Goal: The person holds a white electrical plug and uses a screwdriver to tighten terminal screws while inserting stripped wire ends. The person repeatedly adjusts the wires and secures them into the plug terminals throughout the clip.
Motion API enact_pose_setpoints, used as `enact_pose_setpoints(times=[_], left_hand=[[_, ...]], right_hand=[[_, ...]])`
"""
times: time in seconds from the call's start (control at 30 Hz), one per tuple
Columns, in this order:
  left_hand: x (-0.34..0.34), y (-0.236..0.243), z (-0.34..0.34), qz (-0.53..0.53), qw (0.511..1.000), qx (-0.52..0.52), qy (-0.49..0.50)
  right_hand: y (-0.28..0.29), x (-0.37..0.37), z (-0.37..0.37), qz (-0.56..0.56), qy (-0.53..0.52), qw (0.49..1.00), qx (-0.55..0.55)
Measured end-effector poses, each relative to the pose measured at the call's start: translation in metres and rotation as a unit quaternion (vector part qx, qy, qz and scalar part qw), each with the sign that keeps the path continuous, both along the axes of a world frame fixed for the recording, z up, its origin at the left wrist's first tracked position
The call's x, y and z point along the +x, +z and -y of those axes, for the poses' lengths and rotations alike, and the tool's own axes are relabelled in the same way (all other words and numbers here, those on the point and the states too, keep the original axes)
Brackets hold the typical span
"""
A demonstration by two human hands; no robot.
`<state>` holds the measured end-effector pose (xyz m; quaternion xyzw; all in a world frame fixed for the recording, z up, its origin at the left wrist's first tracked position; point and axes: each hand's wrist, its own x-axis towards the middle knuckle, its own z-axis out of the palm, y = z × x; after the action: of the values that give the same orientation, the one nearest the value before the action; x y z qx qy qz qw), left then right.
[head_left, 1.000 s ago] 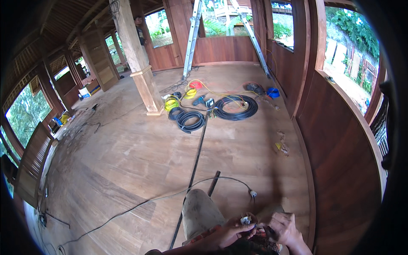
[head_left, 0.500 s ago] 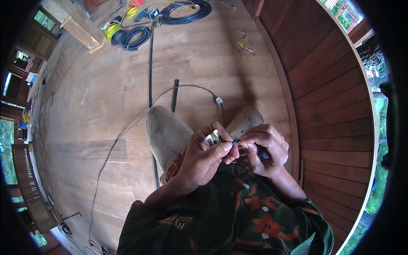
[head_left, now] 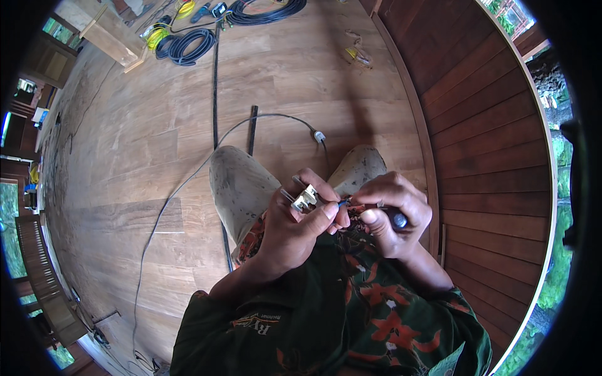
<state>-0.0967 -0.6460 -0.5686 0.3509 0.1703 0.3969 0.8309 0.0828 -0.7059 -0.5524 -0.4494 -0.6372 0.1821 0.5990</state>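
Observation:
My left hand (head_left: 285,235) is closed around an electrical plug (head_left: 306,198) with its inside exposed and its metal pins pointing up and left. A short blue wire (head_left: 342,203) sticks out beside my left thumb and index fingertip. Close by on the right, my right hand (head_left: 404,207) curls round a screwdriver (head_left: 397,219); its dark rounded handle shows in the palm, while its tip cannot be made out. The right index finger reaches close to the blue wire, with the thumb held apart from it.
Between my knees and beyond lies a grey cable (head_left: 182,182) with a white connector (head_left: 319,136) on the wooden floor (head_left: 163,119). Black cable coils (head_left: 188,47) and a yellow coil (head_left: 155,39) lie farther off. A plank wall (head_left: 489,156) rises at my right.
My right thumb has moved down and away from the index finger, where both were together at the wire. The plug has tilted slightly in my left hand. The whole view has shifted a little.

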Motion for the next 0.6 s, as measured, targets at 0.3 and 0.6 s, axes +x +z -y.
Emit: enact_pose_setpoints(times=[0.3,0.6], left_hand=[[-0.005,-0.001,-0.001,-0.033,0.998,0.046,-0.025],[-0.008,-0.003,-0.003,-0.036,0.996,0.057,-0.051]], right_hand=[[0.016,0.02,-0.013,-0.083,0.142,0.968,-0.187],[0.026,0.025,-0.016,-0.04,0.207,0.954,-0.212]])
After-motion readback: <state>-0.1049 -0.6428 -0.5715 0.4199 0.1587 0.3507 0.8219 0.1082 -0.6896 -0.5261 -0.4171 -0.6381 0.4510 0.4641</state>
